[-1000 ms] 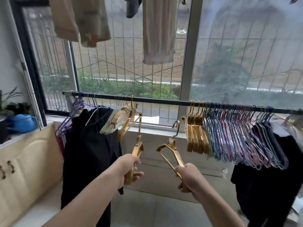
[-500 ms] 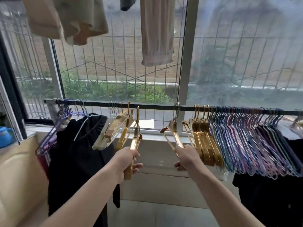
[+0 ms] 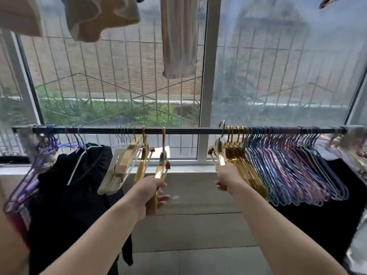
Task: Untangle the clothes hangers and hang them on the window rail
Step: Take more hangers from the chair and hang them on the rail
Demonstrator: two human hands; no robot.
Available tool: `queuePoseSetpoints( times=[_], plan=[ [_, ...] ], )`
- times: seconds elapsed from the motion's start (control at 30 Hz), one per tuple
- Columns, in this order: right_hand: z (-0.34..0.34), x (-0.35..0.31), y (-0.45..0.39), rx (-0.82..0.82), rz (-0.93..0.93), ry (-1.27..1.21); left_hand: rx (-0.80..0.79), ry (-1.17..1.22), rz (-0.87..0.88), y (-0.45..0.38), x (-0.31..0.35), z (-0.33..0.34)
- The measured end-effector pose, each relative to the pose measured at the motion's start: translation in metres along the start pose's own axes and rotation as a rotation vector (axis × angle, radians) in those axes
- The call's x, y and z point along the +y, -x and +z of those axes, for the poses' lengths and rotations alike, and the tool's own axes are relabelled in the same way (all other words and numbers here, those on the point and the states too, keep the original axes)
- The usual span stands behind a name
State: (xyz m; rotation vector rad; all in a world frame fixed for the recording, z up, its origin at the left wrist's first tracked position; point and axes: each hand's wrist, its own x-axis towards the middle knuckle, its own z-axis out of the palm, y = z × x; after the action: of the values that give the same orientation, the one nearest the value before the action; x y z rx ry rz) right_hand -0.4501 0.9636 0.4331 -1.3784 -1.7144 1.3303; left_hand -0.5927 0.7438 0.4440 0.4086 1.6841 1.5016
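Probably stiff, light, slick: left hand and right hand each grip a gold hanger by its shoulder.

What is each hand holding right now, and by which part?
The left hand grips a gold metal hanger by its lower end. The right hand grips another gold metal hanger by its shoulder arm, hook at the black window rail.

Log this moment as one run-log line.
left hand: grips gold hanger, hook on black window rail | right hand: grips second gold hanger, hook at rail | phase: hanging
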Motion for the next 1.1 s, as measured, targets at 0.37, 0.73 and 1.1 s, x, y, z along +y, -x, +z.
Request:
queuePoseSetpoints(
  times=[0.37, 0.73, 1.1],
  plan=[
    [-0.003, 0.021, 0.004, 0.017, 0.004, 0.313, -0.030, 0.012, 0.003, -0.019, 0.003, 0.021],
    [0.011, 0.025, 0.001, -0.051, -0.057, 0.458, -0.016, 0.002, -0.008, -0.021, 0.003, 0.025],
    [-0.002, 0.014, 0.070, -0.029, -0.361, 0.392, -0.077, 0.181, -0.074, -0.026, -0.009, 0.038]
  ],
)
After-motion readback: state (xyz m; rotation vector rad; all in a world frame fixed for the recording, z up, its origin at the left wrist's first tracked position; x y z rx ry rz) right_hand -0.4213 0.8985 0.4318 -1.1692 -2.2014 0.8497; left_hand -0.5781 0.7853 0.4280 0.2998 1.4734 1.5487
